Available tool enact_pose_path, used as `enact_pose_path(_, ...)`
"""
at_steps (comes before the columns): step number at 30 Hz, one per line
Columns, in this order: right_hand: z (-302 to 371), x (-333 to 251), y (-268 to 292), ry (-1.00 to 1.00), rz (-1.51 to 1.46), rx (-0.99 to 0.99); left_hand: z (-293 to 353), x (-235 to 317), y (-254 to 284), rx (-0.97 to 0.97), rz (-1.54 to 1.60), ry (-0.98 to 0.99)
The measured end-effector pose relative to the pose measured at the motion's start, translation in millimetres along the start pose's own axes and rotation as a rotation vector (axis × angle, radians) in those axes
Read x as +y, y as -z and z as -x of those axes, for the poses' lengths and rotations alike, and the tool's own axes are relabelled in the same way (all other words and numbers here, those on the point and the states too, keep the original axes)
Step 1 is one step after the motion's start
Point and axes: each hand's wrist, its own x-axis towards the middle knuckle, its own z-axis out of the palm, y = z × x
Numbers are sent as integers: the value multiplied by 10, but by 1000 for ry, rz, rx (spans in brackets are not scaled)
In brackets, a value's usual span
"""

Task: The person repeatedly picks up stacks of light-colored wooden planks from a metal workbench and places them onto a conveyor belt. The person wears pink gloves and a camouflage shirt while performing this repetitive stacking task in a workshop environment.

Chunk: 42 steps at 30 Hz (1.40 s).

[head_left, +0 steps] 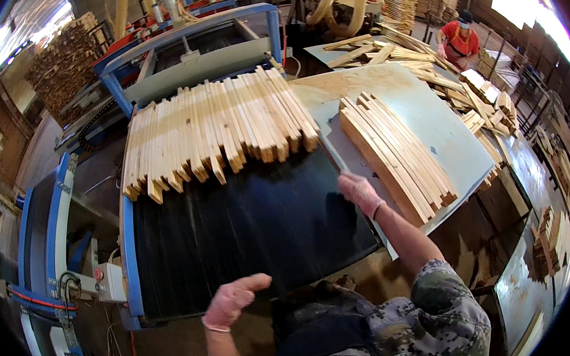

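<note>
My left hand (235, 302), in a thin pinkish glove, hangs at the near edge of a black conveyor belt (249, 228). Its fingers stretch to the right and hold nothing. Over the belt's right edge is my right hand (361, 194), gloved alike, its fingers loosely curled with no object visible in them. Just right of it, a stack of long wooden strips (398, 154) lies on a grey sheet-topped table (458, 142). Across the far half of the belt, many wooden strips (216, 126) lie side by side, their near ends uneven.
A blue machine frame (190, 27) spans the belt's far end. At the left stand a control box with a red button (109, 281) and another blue-sided conveyor (38, 227). Loose boards (416, 51) pile up at the back right, where a person in red (459, 42) bends over wood.
</note>
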Motion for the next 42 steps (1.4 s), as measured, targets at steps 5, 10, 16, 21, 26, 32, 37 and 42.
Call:
enact_pose_path(5,1227,43,-43,-207,-327,-259,-596,-389,-570,-327,181,236)
enact_pose_path(10,2217,660,474,-342,-326,-451,-1261,-578,-1416,-636,126,417)
enact_pose_path(16,2783,1532,1547,-539,-309,-274,-1907,-1040,-2757,-916,28,544)
enact_pose_path(21,3558,2206,2604,-436,-253,91,-2415,-1374,-4197,-1102,-66,654)
enact_pose_path(26,4326,2486,3742,-503,26,276,-2711,-1795,-5858,-1283,-52,616)
enact_pose_path(32,4928,2823,4672,-466,-264,587,-3066,-2151,-7469,-1452,-157,841)
enact_pose_path(37,5021,3329,5143,-389,-550,710,-3552,-2374,-8532,-1647,-329,867)
enact_pose_path(42,5077,3395,6079,-387,-915,724,-4190,-2868,-9409,-1670,-240,900)
